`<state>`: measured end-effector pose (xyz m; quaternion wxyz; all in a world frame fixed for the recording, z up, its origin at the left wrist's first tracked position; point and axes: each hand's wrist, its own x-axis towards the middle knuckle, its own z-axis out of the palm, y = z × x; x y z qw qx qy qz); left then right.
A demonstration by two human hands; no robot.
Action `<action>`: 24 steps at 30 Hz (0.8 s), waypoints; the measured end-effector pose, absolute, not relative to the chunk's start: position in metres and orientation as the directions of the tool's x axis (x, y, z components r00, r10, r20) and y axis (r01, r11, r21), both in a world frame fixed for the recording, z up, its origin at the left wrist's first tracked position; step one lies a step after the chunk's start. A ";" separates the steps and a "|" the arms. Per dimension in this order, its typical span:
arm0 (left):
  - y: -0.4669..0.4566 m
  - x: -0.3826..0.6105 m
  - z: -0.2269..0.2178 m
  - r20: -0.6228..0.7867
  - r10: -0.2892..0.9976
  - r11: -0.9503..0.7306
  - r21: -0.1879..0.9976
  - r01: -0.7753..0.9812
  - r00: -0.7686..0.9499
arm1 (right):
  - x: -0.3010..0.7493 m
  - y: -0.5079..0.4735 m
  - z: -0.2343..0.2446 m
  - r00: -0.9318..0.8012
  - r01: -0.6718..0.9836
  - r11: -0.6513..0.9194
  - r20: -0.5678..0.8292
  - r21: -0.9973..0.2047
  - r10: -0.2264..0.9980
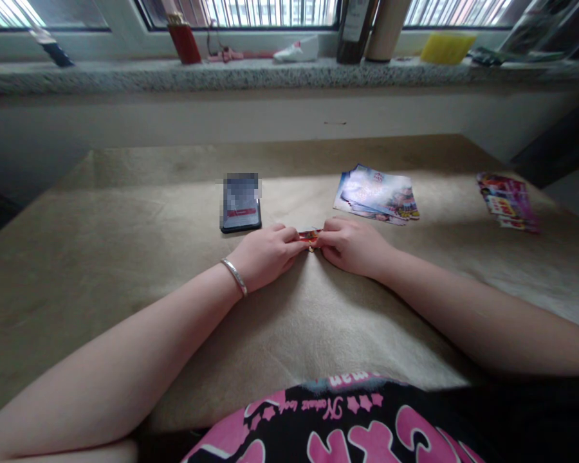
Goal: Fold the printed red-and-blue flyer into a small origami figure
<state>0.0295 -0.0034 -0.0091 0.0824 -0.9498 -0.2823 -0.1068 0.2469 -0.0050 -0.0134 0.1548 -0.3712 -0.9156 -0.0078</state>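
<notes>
Between my hands, at the middle of the table, lies a small red printed paper piece (311,235), mostly hidden by my fingers. My left hand (273,251), with a silver bracelet at its wrist, grips the left end with fingers and thumb pressed together. On the other end my right hand (350,243) pinches the same piece, its fingers bent. Whether the piece is folded or a flat strip I cannot tell. Just beyond my left hand a dark phone (241,204) lies flat. Past my right hand is a fanned stack of glossy printed sheets (376,193).
Several red and purple printed packets or cards (506,200) lie at the table's right edge. A cloth (188,360) covers the table. On the stone windowsill (251,76) stand a red bottle (184,40), a dark bottle (354,32) and a yellow sponge (446,49).
</notes>
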 end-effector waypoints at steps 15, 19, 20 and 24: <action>-0.008 0.037 -0.002 0.157 0.496 -0.826 -0.217 0.520 0.854 | 0.244 -0.007 -0.008 -0.695 0.691 0.722 0.250 -0.029 0.674; -0.009 0.040 0.006 0.068 0.524 -0.818 -0.236 0.524 0.849 | 0.241 -0.006 -0.004 -0.675 0.709 0.703 0.232 -0.057 0.700; -0.008 0.040 0.007 0.057 0.531 -0.817 -0.232 0.528 0.846 | 0.241 -0.006 -0.003 -0.674 0.709 0.702 0.230 -0.062 0.702; -0.007 0.034 0.010 0.032 0.568 -0.800 -0.215 0.561 0.822 | 0.244 -0.007 -0.002 -0.676 0.710 0.701 0.215 -0.066 0.705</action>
